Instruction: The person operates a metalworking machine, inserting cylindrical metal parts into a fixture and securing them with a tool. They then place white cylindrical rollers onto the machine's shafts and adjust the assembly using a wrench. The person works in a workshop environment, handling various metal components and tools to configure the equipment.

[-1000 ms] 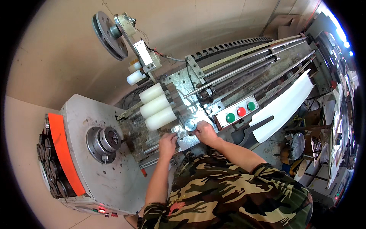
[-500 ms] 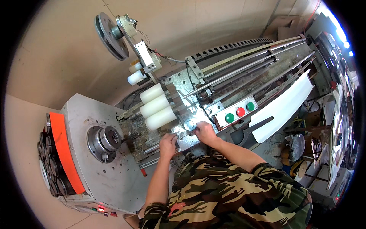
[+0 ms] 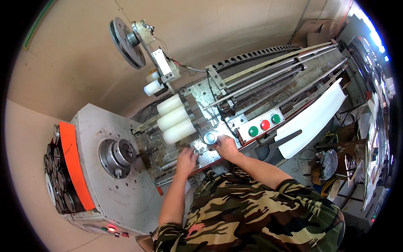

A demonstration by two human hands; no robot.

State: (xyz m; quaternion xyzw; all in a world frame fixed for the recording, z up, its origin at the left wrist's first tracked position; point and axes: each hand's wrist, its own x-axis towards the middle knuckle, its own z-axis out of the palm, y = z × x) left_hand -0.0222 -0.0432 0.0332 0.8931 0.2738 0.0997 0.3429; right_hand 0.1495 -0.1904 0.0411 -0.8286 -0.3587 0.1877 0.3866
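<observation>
My left hand [image 3: 187, 160] is closed at the front edge of the machine's metal plate [image 3: 205, 159]. A small shiny bit shows at its fingertips, too small to name. My right hand [image 3: 227, 148] is closed beside a round metal roller [image 3: 210, 137], fingertips against or just by its right side. What those fingers hold is hidden. Up and left of the roller, three thick white rollers [image 3: 173, 118] lie side by side. Right of my right hand, a control panel [image 3: 261, 124] carries two green buttons and one red.
A grey machine housing with a round chuck [image 3: 124, 152] stands at left, with an orange strip [image 3: 77, 166] beside it. A grooved pulley wheel [image 3: 127, 43] rises on an arm at the back. Long steel rails [image 3: 268, 80] and a white curved sheet [image 3: 312, 119] reach right.
The whole view has shifted slightly, moving the machine a little to the right in it. My left hand has turned a little, and a shiny bit now shows at its fingertips. My right hand stays by the roller.
</observation>
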